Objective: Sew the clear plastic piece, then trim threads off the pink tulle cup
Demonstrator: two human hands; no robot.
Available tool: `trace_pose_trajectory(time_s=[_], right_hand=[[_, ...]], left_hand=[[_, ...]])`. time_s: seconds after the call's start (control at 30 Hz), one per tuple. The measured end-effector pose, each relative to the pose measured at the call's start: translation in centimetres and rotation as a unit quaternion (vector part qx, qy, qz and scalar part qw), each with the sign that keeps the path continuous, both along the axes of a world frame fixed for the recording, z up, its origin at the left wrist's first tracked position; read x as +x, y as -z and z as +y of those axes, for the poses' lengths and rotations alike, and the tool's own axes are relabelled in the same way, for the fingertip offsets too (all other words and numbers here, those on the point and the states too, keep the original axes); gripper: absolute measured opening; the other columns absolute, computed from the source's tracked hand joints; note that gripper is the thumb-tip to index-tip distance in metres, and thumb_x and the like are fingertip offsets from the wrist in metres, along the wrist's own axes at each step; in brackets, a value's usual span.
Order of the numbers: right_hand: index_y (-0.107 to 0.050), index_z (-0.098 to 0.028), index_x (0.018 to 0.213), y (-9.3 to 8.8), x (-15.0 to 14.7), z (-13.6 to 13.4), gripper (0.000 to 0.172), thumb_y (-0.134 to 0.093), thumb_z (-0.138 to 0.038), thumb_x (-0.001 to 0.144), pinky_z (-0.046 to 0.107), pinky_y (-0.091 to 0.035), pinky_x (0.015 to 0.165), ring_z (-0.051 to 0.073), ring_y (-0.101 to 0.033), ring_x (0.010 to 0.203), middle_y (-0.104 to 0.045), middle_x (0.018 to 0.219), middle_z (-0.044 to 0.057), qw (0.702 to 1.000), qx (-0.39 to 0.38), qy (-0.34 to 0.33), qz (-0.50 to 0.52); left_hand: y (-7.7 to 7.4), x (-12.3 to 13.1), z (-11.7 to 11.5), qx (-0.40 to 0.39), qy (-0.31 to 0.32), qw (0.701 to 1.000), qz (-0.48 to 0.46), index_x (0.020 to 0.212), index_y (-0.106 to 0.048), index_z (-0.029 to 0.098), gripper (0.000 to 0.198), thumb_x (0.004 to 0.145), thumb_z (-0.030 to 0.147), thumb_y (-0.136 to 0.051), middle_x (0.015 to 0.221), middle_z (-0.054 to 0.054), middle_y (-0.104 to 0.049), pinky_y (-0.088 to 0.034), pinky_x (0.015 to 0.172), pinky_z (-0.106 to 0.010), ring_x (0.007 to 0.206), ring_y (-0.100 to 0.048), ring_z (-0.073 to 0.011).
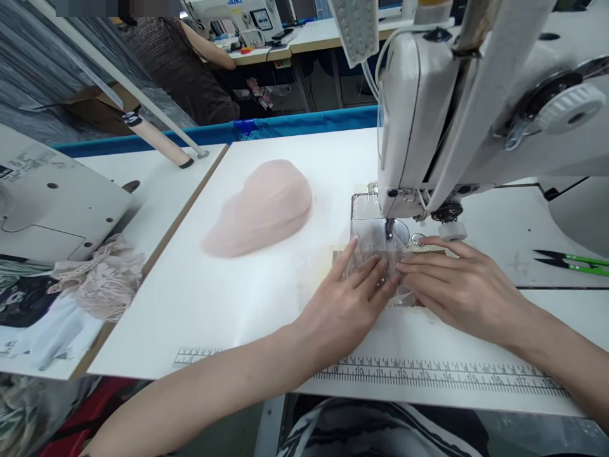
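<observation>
At centre frame, under the sewing machine (pixel 428 127), our left hand (pixel 347 304) and right hand (pixel 457 285) press flat, open, on sheer fabric (pixel 375 254); stitching looks barely begun; pink padded cup (pixel 261 209) waits untouched.

A pale pink fabric mound (pixel 261 208) lies on the white table (pixel 200 298); green snips (pixel 573 261) rest far right; beige lace (pixel 98 276) is heaped at the left; printed rulers (pixel 442 374) line the near edge; another person (pixel 183 60) sits at a further table.
</observation>
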State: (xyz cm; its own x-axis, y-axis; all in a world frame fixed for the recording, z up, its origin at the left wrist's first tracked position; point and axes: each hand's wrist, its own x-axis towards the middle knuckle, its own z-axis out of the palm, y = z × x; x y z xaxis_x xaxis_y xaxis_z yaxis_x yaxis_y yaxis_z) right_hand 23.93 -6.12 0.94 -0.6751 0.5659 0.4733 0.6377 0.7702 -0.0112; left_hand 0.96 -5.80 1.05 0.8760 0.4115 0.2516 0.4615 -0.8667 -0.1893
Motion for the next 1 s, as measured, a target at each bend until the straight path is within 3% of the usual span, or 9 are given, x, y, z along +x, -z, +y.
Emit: trace_pose_trajectory(time_s=[0.43, 0.7, 0.87, 1.0], right_hand=[[-0.072, -0.017, 0.085, 0.7, -0.1, 1.5, 0.028, -0.049, -0.004, 0.092, 0.033, -0.049, 0.094, 0.016, -0.073, 0.089, -0.077, 0.102, 0.003, 0.997, 0.066, 0.045, -0.007], [-0.073, -0.016, 0.098, 1.6, 0.1, 2.6, 0.026, -0.048, -0.008, 0.095, 0.035, -0.051, 0.087, 0.016, -0.071, 0.076, -0.078, 0.094, 0.004, 0.992, 0.066, 0.101, -0.028], [-0.072, -0.016, 0.106, 1.5, -0.3, 2.4, 0.021, -0.052, -0.02, 0.098, 0.036, -0.049, 0.083, 0.017, -0.067, 0.069, -0.078, 0.093, 0.004, 0.987, 0.085, 0.131, -0.027], [-0.074, -0.019, 0.095, 1.3, -0.3, 1.9, 0.018, -0.056, -0.015, 0.095, 0.035, -0.047, 0.084, 0.016, -0.067, 0.078, -0.077, 0.102, 0.001, 0.99, 0.11, 0.086, -0.031]], left_hand=[[1.0, 0.4, 2.9, -0.003, -0.023, 0.999, -0.034, 0.131, -0.058, 0.01, 0.039, 0.096, 0.015, -0.042, 0.129, -0.015, -0.065, -0.032, 0.114, -0.064, 0.123, -0.06, -0.0273], [1.4, 0.4, 4.9, -0.025, -0.037, 0.999, -0.029, 0.133, -0.056, 0.012, 0.04, 0.096, 0.015, -0.042, 0.133, -0.016, -0.062, -0.024, 0.116, -0.068, 0.126, -0.057, -0.0269], [1.4, 0.7, 4.0, 0.031, -0.027, 0.998, -0.054, 0.127, -0.061, 0.012, 0.037, 0.095, 0.015, -0.044, 0.13, -0.014, -0.064, -0.031, 0.114, -0.066, 0.124, -0.059, -0.0261], [1.6, 0.6, 2.3, 0.038, -0.006, 0.996, -0.079, 0.124, -0.062, 0.007, 0.035, 0.093, 0.013, -0.049, 0.127, -0.012, -0.066, -0.035, 0.117, -0.058, 0.119, -0.062, -0.0231]])
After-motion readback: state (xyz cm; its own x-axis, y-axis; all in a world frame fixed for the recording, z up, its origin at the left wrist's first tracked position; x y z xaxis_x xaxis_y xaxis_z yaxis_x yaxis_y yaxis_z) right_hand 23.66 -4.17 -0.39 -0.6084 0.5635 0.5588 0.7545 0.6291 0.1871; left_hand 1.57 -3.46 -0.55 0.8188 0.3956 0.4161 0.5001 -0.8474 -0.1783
